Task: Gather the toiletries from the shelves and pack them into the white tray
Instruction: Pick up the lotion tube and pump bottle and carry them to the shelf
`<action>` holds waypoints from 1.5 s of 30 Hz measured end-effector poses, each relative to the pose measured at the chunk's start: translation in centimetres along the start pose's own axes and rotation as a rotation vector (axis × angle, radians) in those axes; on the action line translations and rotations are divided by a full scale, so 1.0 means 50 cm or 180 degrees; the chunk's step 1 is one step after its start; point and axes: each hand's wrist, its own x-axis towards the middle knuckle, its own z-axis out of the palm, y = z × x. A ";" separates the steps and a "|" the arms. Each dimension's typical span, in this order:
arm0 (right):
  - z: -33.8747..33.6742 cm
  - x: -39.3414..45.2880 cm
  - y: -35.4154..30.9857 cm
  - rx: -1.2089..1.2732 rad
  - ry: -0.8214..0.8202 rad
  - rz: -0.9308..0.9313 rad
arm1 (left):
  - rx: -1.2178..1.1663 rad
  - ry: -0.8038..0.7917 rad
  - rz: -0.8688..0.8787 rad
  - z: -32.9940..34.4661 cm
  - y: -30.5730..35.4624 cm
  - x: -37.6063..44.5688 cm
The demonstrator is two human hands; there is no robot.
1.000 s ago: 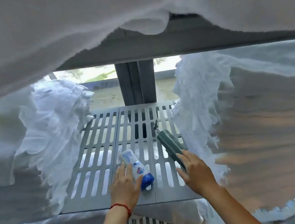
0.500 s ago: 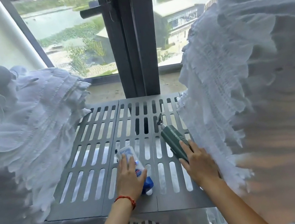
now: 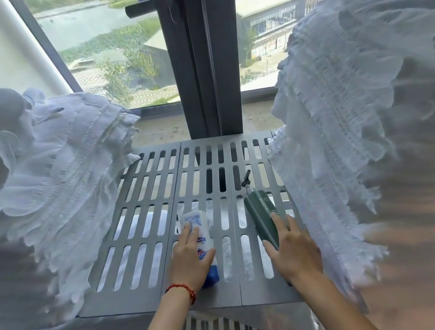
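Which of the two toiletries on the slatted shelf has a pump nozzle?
The dark green bottle under the right hand; the white tube under the left hand ends in a blue cap.

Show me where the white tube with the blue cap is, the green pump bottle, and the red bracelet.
White tube (image 3: 195,221): head view, on its bare upper end beyond the fingers.
Green pump bottle (image 3: 260,214): head view, on the middle of its body.
Red bracelet (image 3: 181,287): head view, on the cord across the left wrist.

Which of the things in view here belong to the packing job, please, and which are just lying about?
For the job:
white tube with blue cap, under the left hand
green pump bottle, under the right hand

Lying about:
slotted grey shelf
white frilled cloth
window handle
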 end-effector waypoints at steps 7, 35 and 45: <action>-0.005 0.017 -0.007 0.0129 -0.0104 -0.0014 | -0.0482 0.0563 -0.0558 0.022 0.014 -0.009; -0.130 -0.314 -0.060 0.1355 0.0438 0.0276 | -0.1807 0.0338 -0.0938 -0.188 0.053 -0.292; -0.223 -0.526 0.011 0.1444 0.0655 0.0633 | -0.1429 -0.0072 -0.0268 -0.216 0.135 -0.432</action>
